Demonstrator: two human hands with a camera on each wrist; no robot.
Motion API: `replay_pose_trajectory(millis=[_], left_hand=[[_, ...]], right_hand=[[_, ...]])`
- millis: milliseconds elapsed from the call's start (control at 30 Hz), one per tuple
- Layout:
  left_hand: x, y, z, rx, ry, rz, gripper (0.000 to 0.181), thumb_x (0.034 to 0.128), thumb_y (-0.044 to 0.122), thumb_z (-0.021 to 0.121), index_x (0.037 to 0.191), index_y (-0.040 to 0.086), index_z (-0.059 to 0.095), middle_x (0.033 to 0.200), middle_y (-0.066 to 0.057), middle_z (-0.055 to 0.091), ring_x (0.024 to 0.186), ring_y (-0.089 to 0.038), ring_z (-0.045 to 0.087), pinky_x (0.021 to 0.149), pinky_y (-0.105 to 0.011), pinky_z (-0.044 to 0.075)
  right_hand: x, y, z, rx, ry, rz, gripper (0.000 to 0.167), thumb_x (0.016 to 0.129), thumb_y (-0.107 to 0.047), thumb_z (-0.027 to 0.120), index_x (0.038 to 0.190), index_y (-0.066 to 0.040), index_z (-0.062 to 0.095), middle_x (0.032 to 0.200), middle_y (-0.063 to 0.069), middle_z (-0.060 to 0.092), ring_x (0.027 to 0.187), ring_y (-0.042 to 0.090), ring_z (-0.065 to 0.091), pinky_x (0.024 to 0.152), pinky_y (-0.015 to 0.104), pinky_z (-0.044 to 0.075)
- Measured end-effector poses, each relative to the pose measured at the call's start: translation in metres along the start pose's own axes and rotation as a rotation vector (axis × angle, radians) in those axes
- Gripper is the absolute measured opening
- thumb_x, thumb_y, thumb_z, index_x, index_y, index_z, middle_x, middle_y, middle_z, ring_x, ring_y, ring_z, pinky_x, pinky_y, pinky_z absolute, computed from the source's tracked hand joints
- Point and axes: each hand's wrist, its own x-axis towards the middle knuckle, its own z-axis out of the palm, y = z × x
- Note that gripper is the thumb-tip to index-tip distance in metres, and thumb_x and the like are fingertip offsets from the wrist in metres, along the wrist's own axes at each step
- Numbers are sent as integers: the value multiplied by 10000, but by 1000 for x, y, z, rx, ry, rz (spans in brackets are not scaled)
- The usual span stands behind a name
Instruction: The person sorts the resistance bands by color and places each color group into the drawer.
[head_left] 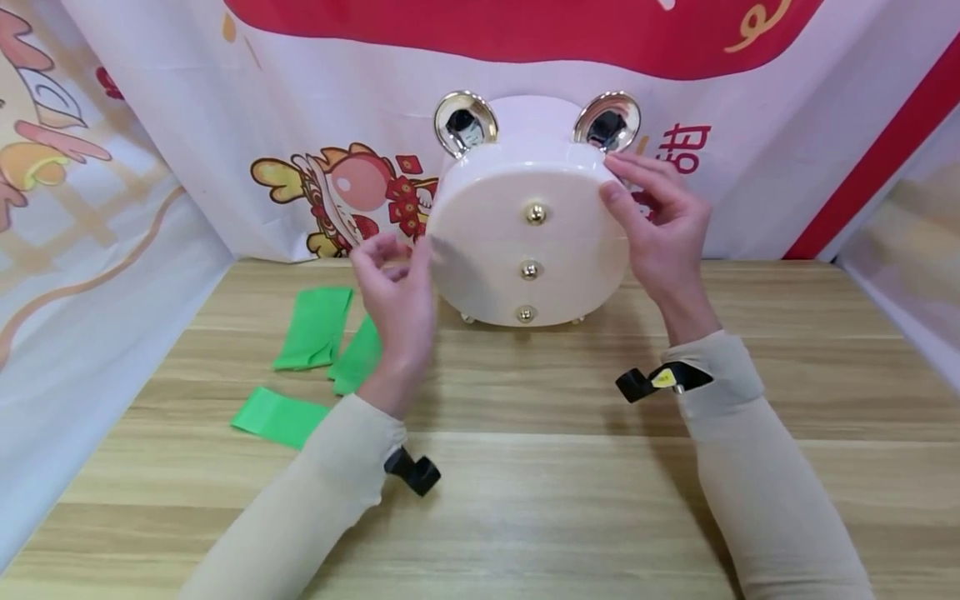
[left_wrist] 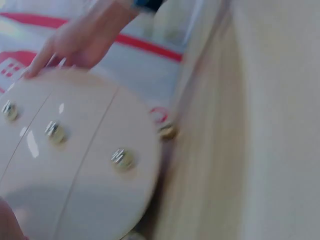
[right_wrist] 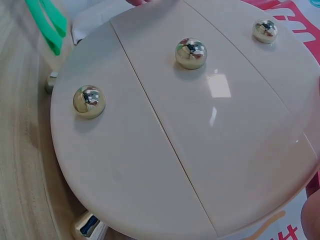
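A glossy white round drawer box [head_left: 480,242] stands upright on the table, with gold trumpet-shaped ears on top and small gold feet. Down its front run three gold knobs [right_wrist: 191,53]; seams between drawer fronts show in both wrist views, all closed. My left hand [head_left: 399,304] is at the box's left side, fingers loosely bent; whether it touches the box I cannot tell. At the upper right edge, just below the right ear, my right hand [head_left: 667,221] touches the box with thumb and fingertips. Its fingers also show in the left wrist view, over the rim.
Left of the box lie several folded green cloth pieces [head_left: 313,329] on the wooden table [head_left: 525,500]. Close behind the box hangs a printed white and red curtain [head_left: 315,92]. Similar cloth walls [head_left: 97,208] border the sides.
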Motion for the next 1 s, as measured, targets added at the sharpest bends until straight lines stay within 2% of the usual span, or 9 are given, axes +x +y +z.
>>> replay_pose_trajectory(millis=[100, 200, 267, 367, 433, 533, 600, 733, 1000], left_hand=[[-27, -11, 1, -21, -28, -51, 322, 1005, 221, 723, 1234, 161, 504, 1166, -14, 583, 925, -131, 561, 804, -293, 535], [-52, -24, 8, 2, -66, -150, 331, 985, 179, 732, 1250, 141, 537, 1144, -21, 631, 830, -117, 598, 760, -320, 561], [-65, -31, 14, 26, -85, -220, 340, 978, 176, 739, 1262, 140, 555, 1158, -36, 664, 765, -124, 640, 682, -306, 573], [-79, -39, 26, 86, -103, -307, 368, 962, 192, 760, 1279, 159, 576, 1156, -46, 711, 661, -148, 669, 539, -259, 511], [-85, -43, 34, 116, -119, -360, 388, 957, 210, 773, 1288, 181, 573, 1141, -38, 738, 632, -141, 677, 499, -232, 475], [-90, -49, 45, 117, -133, -405, 397, 959, 211, 779, 1290, 181, 562, 1092, -57, 773, 569, -134, 672, 477, -228, 467], [-92, -51, 52, 102, -126, -415, 385, 967, 213, 777, 1278, 175, 552, 1060, -73, 786, 525, -126, 652, 457, -222, 455], [-95, -54, 66, 108, -79, -393, 356, 975, 198, 764, 1253, 164, 546, 1017, -55, 792, 479, -104, 625, 419, -212, 430], [-97, -56, 87, 86, 19, -327, 267, 1001, 135, 708, 1197, 124, 527, 949, -50, 724, 459, -118, 580, 479, -247, 518]], right_hand=[[0, -1, -1, -8, -3, 2, 277, 974, -115, 761, 1250, -110, 791, 1354, 61, 721, 1260, 225, 640, 892, 184, 604], [0, -2, -2, -20, -2, -1, 277, 974, -119, 762, 1250, -111, 791, 1342, 50, 732, 1255, 220, 645, 892, 186, 601], [0, -3, -2, -30, -3, -7, 279, 973, -129, 765, 1251, -116, 791, 1340, 41, 737, 1250, 218, 651, 897, 190, 598], [-1, -4, -2, -41, -10, -30, 277, 981, -136, 756, 1256, -118, 789, 1339, 38, 740, 1239, 223, 660, 890, 201, 599], [-1, -4, -1, -44, -12, -47, 274, 986, -140, 751, 1256, -122, 789, 1341, 40, 740, 1230, 228, 667, 887, 206, 601], [-1, -4, -1, -48, -12, -64, 267, 992, -142, 743, 1255, -126, 790, 1340, 42, 742, 1220, 230, 673, 882, 208, 605], [-1, -4, -1, -47, -12, -65, 268, 992, -142, 744, 1256, -129, 789, 1341, 44, 743, 1216, 230, 674, 878, 208, 605], [-1, -4, -1, -49, -13, -58, 270, 991, -142, 746, 1257, -137, 789, 1339, 40, 744, 1214, 223, 672, 861, 207, 603], [0, -4, -3, -34, -7, -17, 278, 973, -145, 769, 1250, -129, 792, 1328, 28, 751, 1208, 208, 673, 834, 201, 593]])
